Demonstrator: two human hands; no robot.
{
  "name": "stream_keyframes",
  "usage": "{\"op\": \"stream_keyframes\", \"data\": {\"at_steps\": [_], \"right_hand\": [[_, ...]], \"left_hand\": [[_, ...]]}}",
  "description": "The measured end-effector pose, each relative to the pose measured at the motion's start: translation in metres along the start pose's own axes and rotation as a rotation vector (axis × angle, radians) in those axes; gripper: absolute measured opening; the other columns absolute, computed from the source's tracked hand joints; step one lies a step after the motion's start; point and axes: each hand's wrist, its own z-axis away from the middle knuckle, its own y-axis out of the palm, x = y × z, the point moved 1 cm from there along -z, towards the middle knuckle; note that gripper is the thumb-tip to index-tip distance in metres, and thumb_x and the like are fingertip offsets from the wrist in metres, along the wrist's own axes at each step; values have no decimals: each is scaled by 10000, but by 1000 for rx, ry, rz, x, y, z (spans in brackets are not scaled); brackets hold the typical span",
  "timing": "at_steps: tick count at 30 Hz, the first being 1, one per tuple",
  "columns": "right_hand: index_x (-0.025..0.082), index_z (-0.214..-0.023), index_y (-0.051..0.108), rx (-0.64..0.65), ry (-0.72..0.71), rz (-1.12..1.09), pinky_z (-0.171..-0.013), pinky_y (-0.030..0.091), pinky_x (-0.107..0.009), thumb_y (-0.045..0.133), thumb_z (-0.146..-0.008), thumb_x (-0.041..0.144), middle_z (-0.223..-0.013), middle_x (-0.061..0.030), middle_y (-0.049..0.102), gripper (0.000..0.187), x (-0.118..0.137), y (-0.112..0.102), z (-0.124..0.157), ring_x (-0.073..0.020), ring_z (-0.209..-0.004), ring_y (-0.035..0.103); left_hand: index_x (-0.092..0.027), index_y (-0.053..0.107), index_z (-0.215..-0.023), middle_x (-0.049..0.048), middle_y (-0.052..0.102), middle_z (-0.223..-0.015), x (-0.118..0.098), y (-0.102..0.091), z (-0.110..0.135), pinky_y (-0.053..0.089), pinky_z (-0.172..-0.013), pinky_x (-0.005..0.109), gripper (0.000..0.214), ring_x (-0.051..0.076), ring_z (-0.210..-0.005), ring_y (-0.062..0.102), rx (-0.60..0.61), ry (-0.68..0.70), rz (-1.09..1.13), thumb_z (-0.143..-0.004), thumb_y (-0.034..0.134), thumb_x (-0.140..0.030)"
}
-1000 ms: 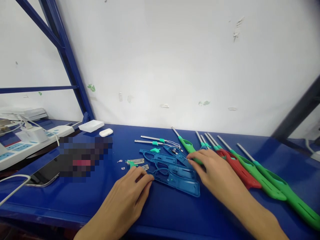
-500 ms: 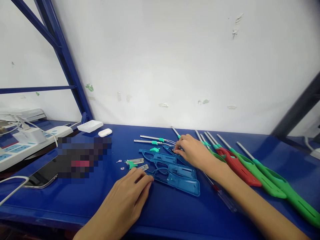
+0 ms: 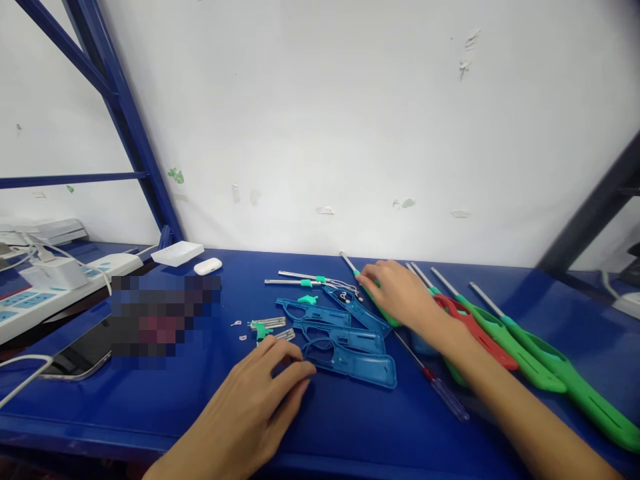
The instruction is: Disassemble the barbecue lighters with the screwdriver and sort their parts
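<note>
My right hand reaches over a green lighter, its fingers bent around the part near the metal tube. My left hand rests on the tabletop with loosely curved fingers and nothing in them. Its fingertips lie at the edge of the blue lighter casing halves, several of which are spread between the hands. Just beyond the left hand are small clear tanks with green fittings. Farther back lie metal lighter tubes with thin wires, and a loose green trigger.
A screwdriver with a clear handle lies below my right forearm. More green lighters and a red lighter are lined up at the right. Leftward are a phone, a white earbud case and a power strip.
My right hand has moved right, from the wires and blue casing to the green lighter. The small parts it covered now show on the casing. My left hand has barely shifted.
</note>
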Motion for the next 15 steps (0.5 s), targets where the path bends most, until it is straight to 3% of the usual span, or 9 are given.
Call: {"op": "stream_keyframes", "data": {"at_steps": [4, 8, 11, 15], "right_hand": [[199, -1303, 657, 113, 168, 1, -927, 606, -459, 669, -1022, 413, -1311, -94, 685, 354, -28, -4, -1, -235, -1088, 702], [199, -1299, 659, 231, 211, -18, -928, 605, -457, 669, -1021, 418, -1311, -96, 685, 354, -37, 2, 1, -233, -1086, 702], [211, -1287, 669, 265, 195, -47, -937, 602, -446, 658, -1028, 417, -1325, -99, 682, 331, -33, 6, 3, -229, -1091, 698], [211, -1302, 663, 258, 196, -92, -946, 600, -454, 662, -1026, 412, -1344, -102, 673, 342, -29, 9, 2, -236, -1109, 694]], "left_hand": [[-273, 604, -1388, 83, 611, -1303, -22, -2, -7, 556, -1070, 417, 366, 241, -1221, 613, 15, 99, -48, -1062, 511, -137], [-204, 648, -1365, 109, 674, -1307, -43, 3, -21, 594, -1045, 470, 328, 297, -1222, 640, 109, 149, -156, -1053, 547, -196], [-166, 643, -1388, 129, 680, -1358, -46, 9, -29, 584, -1049, 558, 365, 351, -1247, 638, 137, 129, -224, -1078, 462, -233], [-156, 595, -1462, 157, 615, -1471, -43, 13, -37, 540, -1101, 596, 420, 372, -1351, 584, 202, 66, -259, -1097, 409, -247]]}}
